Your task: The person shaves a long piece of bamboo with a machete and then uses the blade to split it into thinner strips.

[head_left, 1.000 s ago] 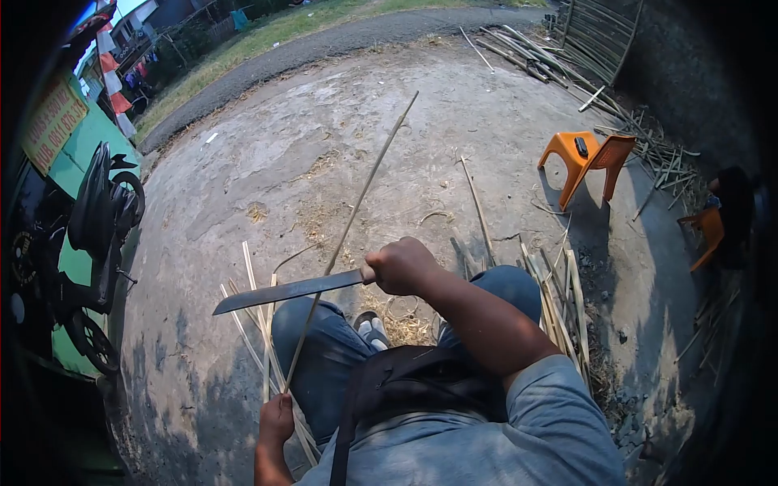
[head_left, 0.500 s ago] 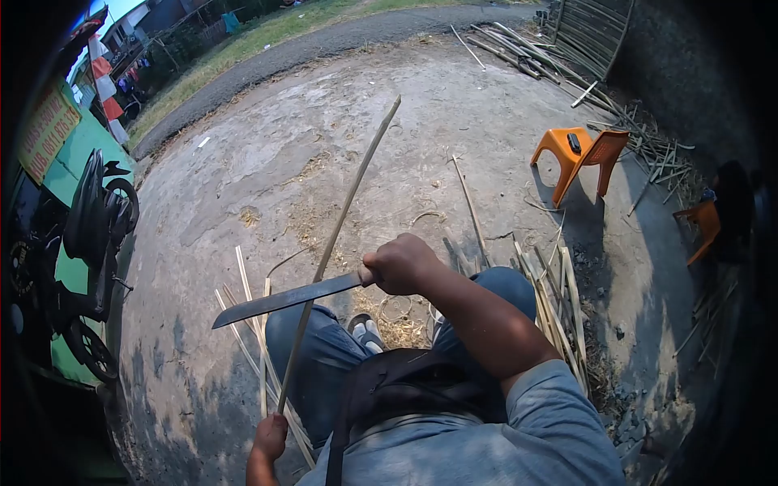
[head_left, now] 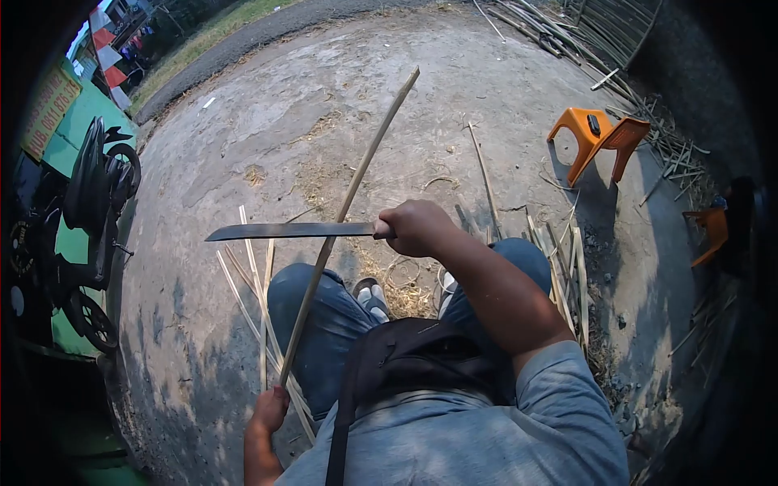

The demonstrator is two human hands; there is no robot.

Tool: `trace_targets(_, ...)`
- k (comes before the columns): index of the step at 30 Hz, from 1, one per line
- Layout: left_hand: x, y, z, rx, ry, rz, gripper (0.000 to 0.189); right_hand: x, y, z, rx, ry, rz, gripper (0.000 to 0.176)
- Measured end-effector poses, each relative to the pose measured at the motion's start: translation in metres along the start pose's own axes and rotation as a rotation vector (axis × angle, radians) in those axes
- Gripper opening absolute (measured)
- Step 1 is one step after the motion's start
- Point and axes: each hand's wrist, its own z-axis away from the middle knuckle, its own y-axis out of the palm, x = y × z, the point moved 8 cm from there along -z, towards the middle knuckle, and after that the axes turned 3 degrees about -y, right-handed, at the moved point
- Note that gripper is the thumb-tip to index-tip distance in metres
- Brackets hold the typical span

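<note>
My right hand (head_left: pixel 418 228) is closed round the handle of a long machete (head_left: pixel 292 231), whose dark blade points left and lies across a long bamboo strip (head_left: pixel 350 194). Down by my left thigh, my left hand (head_left: pixel 271 407) grips the lower end of that strip, which slants up and away to the right. Pale split strips (head_left: pixel 263 304) lie beside my left leg, behind the held one. More split bamboo (head_left: pixel 577 283) leans by my right knee.
An orange chair (head_left: pixel 585 138) with a small black object on it stands at the right, near a heap of bamboo scraps (head_left: pixel 673 154). A motorcycle (head_left: pixel 93 219) is parked at the left. Long poles (head_left: pixel 535 28) lie at the upper right. Shavings (head_left: pixel 405 296) surround my feet.
My right hand and the machete have moved forward along the strip, and the blade has turned from slanting to nearly level. My left hand still grips the strip. The view has shifted slightly.
</note>
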Motion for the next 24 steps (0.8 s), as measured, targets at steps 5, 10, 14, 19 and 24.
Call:
trace_targets(5,-0.008,-0.001,0.003,-0.051,0.057,0.018,0.089,0.020,0.007,0.008,-0.087,-0.196,0.037,0.012)
trace_targets(10,-0.011,0.000,0.000,-0.094,0.096,0.039,0.087,-0.014,-0.009,-0.003,-0.055,0.016,0.019,0.013)
trace_targets(14,-0.016,0.001,0.002,-0.064,0.093,0.044,0.087,-0.039,-0.015,-0.003,-0.136,0.166,-0.102,0.018)
trace_targets(19,-0.014,0.007,0.001,-0.073,0.136,0.056,0.086,-0.014,-0.022,0.010,-0.078,0.073,-0.040,0.019)
trace_targets(24,-0.012,0.008,0.000,-0.097,0.143,0.065,0.085,0.003,-0.018,0.007,-0.050,-0.009,0.079,0.022)
